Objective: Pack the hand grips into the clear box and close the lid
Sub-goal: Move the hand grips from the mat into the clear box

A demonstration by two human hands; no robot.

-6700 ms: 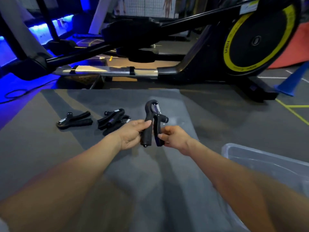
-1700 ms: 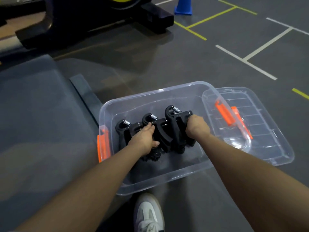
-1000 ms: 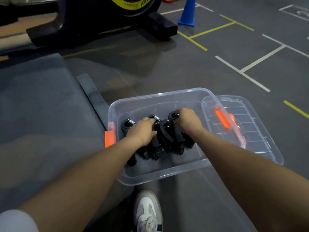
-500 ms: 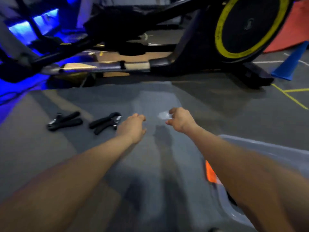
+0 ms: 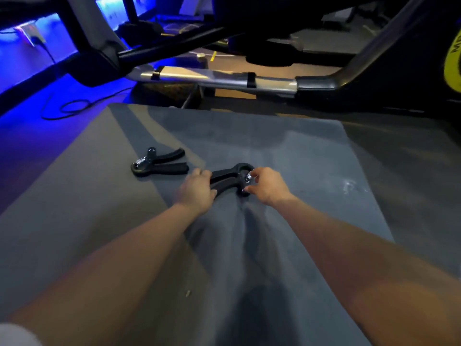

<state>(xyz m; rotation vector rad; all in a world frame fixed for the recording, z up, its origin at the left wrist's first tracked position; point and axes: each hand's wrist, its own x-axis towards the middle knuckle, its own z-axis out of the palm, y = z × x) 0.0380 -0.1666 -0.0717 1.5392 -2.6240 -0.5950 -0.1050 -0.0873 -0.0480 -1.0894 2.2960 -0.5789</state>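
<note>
On the grey, matte mat point(image 5: 287, 151), whose far edge meets the elliptical machine point(image 5: 224, 81) and whose right edge falls to darker floor, the left hand point(image 5: 195, 192) grasps the padded handles of a black hand grip point(image 5: 225, 178). The right hand point(image 5: 267, 186) pinches that grip's looped, spring-bearing head. A second hand grip point(image 5: 159, 163) lies untouched just left, with bare mat around it.

Very little can be read. At the far right edge of the frame, on the yellow ring point(image 5: 452, 61) of the exercise machine's black flywheel, stand dark letters cut off by the frame; only what looks like an "M" and part of a second letter show. No other text, label, number or sign is legible anywhere.
</note>
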